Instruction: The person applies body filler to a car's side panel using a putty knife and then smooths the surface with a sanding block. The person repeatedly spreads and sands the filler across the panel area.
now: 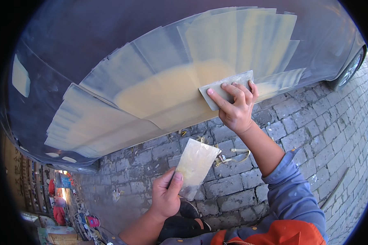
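Matt, chalky filler (167, 87) on the smooth painted metal of the car (110, 36)!
Here the scraper (230, 79) looks dull, smudged; the board (198, 161) crusty-edged; paving (231, 201) rough stone; the sleeve (292, 192) creased matt cloth.

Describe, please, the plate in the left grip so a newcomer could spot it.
Below the dark car's cream-smeared side lies grey brick paving. Over it, the left grip holds the pale, flat, rectangular plate. Unlike the grey rectangular plate in the right grip, it shows against paving, not car.

An outdoor car-body repair spot; grey brick paving (331, 130) borders a putty-smeared car (90, 49).
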The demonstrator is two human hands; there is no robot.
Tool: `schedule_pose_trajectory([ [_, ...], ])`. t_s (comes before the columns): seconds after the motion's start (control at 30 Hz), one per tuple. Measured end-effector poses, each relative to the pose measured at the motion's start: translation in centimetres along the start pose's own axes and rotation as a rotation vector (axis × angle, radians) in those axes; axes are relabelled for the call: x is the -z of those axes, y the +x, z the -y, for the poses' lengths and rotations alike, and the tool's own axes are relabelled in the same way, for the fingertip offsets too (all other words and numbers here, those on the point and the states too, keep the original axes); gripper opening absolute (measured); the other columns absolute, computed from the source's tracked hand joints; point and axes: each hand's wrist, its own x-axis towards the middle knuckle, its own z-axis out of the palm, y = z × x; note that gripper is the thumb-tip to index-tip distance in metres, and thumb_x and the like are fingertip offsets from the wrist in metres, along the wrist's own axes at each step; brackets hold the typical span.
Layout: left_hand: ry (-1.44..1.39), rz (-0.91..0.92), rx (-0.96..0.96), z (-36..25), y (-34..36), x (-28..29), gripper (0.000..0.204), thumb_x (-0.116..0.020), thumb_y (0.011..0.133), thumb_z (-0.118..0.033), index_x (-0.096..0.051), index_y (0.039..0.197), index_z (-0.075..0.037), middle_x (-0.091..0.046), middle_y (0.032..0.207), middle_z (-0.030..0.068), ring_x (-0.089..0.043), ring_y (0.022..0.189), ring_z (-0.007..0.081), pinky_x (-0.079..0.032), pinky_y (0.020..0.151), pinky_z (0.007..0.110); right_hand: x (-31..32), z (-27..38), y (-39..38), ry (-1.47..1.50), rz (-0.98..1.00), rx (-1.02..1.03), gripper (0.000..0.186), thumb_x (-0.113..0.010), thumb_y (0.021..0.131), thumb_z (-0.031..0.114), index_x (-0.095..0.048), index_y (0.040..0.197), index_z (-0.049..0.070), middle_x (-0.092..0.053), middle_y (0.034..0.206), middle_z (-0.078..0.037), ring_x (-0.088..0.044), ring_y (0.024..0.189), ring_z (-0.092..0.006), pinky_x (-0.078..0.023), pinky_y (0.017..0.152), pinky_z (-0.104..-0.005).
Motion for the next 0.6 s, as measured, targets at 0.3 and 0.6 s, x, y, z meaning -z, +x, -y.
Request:
schedule_pose_trajectory([
  [0.3,-0.079,-0.022,0.019,0.0,-0.3,0.1,0.037,-0.051,0.114,-0.022,-0.068,0.133,0.006,-0.074,0.116,0.006,-0.064,0.104,0.01,-0.051,0.092,0.028,-1.3,-0.5,-3.8,-0.012,0.028,0.013,0.06,-0.074,0.071,0.014,-0.078,0.125,0.039,-0.06,0.119,0.002,-0.056,0.115,-0.023,-0.032,0.114,-0.0599],
  [0.6,-0.336,0.147,0.05,-0.4,1.5,3.5,0.04,-0.055,0.114,-0.024,-0.066,0.137,0.006,-0.075,0.117,0.0071,-0.066,0.108,0.0111,-0.051,0.096,0.03,3.9,2.3,-1.9,0.065,0.231,-0.195,0.061,-0.071,0.069,0.004,-0.08,0.125,0.026,-0.066,0.12,-0.004,-0.06,0.109,-0.0259,-0.037,0.112,-0.0558],
])
